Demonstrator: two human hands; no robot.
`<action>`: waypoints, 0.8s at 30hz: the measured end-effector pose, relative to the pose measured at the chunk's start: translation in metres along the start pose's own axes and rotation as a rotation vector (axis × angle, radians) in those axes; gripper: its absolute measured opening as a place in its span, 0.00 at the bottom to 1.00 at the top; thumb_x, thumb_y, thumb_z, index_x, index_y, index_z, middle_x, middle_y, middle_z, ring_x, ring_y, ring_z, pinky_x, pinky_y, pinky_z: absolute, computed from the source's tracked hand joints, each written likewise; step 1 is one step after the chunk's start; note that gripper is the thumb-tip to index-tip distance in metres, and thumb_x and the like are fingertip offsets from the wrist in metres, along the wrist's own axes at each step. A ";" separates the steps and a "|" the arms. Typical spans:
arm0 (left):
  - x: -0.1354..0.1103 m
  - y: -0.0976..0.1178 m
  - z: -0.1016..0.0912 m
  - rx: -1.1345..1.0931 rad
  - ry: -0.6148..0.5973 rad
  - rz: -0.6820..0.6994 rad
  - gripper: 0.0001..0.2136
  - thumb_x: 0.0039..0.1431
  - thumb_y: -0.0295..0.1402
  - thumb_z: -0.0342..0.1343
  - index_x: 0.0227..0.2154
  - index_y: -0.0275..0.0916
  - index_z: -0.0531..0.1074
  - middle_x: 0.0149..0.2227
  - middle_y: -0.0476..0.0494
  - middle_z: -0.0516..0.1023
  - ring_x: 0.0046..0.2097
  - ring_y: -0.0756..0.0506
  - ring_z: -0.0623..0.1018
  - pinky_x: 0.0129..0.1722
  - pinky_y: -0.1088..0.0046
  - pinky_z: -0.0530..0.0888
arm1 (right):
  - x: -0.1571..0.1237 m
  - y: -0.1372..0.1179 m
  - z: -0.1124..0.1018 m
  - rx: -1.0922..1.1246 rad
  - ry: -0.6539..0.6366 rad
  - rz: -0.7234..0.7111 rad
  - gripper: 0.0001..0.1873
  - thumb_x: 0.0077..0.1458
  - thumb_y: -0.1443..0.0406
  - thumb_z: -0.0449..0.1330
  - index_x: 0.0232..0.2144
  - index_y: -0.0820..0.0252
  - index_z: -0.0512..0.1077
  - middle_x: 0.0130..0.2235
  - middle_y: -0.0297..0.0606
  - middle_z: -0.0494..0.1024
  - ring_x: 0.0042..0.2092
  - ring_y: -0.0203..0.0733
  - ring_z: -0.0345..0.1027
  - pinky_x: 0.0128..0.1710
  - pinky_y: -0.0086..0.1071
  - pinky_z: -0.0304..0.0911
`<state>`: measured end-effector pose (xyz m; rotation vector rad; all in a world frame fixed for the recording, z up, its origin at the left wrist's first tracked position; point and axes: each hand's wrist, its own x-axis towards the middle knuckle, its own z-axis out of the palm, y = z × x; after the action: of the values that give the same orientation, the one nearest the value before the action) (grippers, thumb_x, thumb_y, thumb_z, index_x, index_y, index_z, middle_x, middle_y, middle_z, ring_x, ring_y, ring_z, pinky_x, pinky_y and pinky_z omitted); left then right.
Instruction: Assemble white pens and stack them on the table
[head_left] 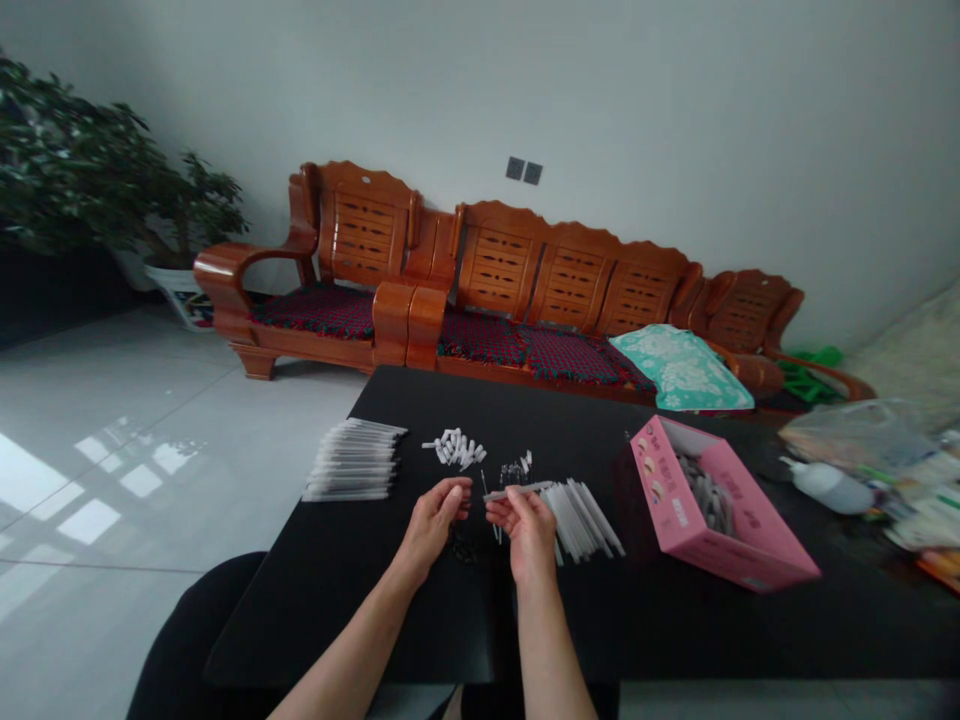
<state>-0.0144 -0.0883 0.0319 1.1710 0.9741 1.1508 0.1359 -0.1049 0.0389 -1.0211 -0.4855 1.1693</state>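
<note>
Over the black table (pixel 360 580), my right hand (pixel 529 525) pinches a thin white tube (pixel 517 490) that points up and to the right. My left hand (pixel 435 520) has its fingers curled close to the tube's left end, pinching something too small to make out. A fan of loose white tubes (pixel 581 515) lies just right of my right hand. Small white caps (pixel 455 447) are heaped beyond my hands, with tiny dark parts (pixel 514 468) beside them. A neat row of white tubes (pixel 352 462) lies at the far left of the table.
A pink open box (pixel 716 510) holding several pale pieces lies to the right. Past it are a white bottle (pixel 825 485) and a clutter of bags and packets (pixel 892 450). Behind the table stands a wooden sofa set (pixel 480 280); a potted plant (pixel 97 190) is at the left.
</note>
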 end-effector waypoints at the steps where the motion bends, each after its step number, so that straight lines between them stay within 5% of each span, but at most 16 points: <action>1: 0.000 0.001 0.004 -0.077 0.003 -0.020 0.26 0.59 0.50 0.49 0.50 0.35 0.71 0.47 0.33 0.76 0.48 0.41 0.76 0.43 0.67 0.74 | -0.002 0.002 0.002 -0.010 -0.001 0.011 0.16 0.41 0.61 0.70 0.29 0.63 0.70 0.24 0.38 0.80 0.25 0.42 0.77 0.22 0.28 0.71; 7: -0.002 0.011 0.027 -0.275 -0.091 -0.086 0.29 0.64 0.52 0.35 0.64 0.46 0.54 0.66 0.40 0.55 0.66 0.42 0.56 0.61 0.60 0.59 | -0.011 0.011 0.018 0.001 -0.075 0.128 0.14 0.41 0.62 0.69 0.29 0.63 0.71 0.24 0.39 0.80 0.24 0.41 0.76 0.21 0.27 0.71; 11: 0.003 0.013 0.014 -0.234 -0.088 -0.045 0.28 0.65 0.51 0.33 0.64 0.48 0.53 0.67 0.42 0.52 0.67 0.41 0.54 0.60 0.57 0.61 | -0.006 0.009 0.010 0.099 -0.020 0.169 0.12 0.39 0.65 0.69 0.26 0.63 0.71 0.24 0.39 0.80 0.24 0.41 0.76 0.21 0.27 0.71; 14: 0.011 0.007 -0.013 -0.079 0.013 0.055 0.25 0.64 0.48 0.43 0.61 0.44 0.60 0.64 0.38 0.60 0.62 0.39 0.63 0.56 0.60 0.66 | 0.002 0.003 -0.007 0.178 0.008 0.207 0.09 0.41 0.66 0.68 0.26 0.63 0.73 0.24 0.39 0.81 0.25 0.40 0.76 0.24 0.28 0.72; 18: 0.015 -0.008 -0.040 0.375 0.069 0.097 0.15 0.55 0.36 0.56 0.44 0.37 0.75 0.42 0.40 0.79 0.43 0.42 0.78 0.44 0.67 0.72 | 0.008 -0.001 -0.025 0.264 0.023 0.231 0.05 0.42 0.68 0.66 0.25 0.63 0.75 0.23 0.38 0.81 0.25 0.38 0.76 0.24 0.27 0.72; 24: 0.005 -0.025 -0.037 0.740 -0.068 0.228 0.11 0.53 0.24 0.54 0.35 0.40 0.79 0.36 0.44 0.78 0.38 0.45 0.77 0.41 0.71 0.71 | 0.007 0.001 -0.032 0.313 0.015 0.240 0.02 0.45 0.69 0.65 0.25 0.64 0.76 0.23 0.38 0.81 0.24 0.38 0.76 0.24 0.27 0.72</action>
<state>-0.0462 -0.0778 0.0014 1.9367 1.2869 0.9304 0.1627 -0.1113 0.0212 -0.8302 -0.1612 1.3990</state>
